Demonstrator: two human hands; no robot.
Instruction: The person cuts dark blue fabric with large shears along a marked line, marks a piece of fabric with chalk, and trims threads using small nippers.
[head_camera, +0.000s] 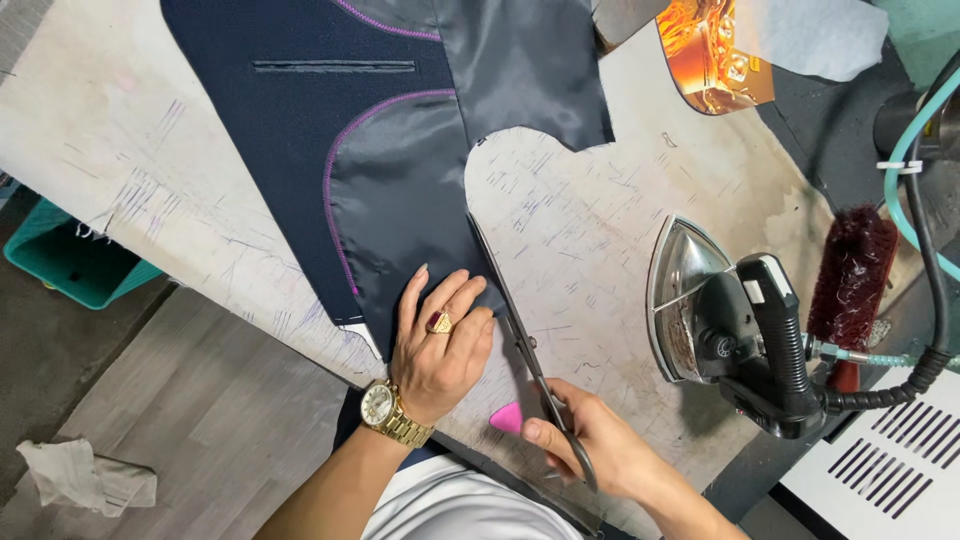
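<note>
My left hand (440, 345) lies flat, fingers spread, pinning the thin, limp, slippery-looking lining (415, 215) to the worktop (590, 230) beside the cut edge, where I judge it needs holding, while my right hand (590, 445) grips the scissors (520, 335).

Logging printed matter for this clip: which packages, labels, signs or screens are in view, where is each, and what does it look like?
Printed card: top of the table, right of the dark fabric; curved-edged piece, glossy orange and amber picture.
Label on the iron's handle: right of the scissors; small white rectangle on black plastic, print too small to tell.
White tie tag on the teal hose: far right edge; narrow white band.
No screens or signs.
</note>
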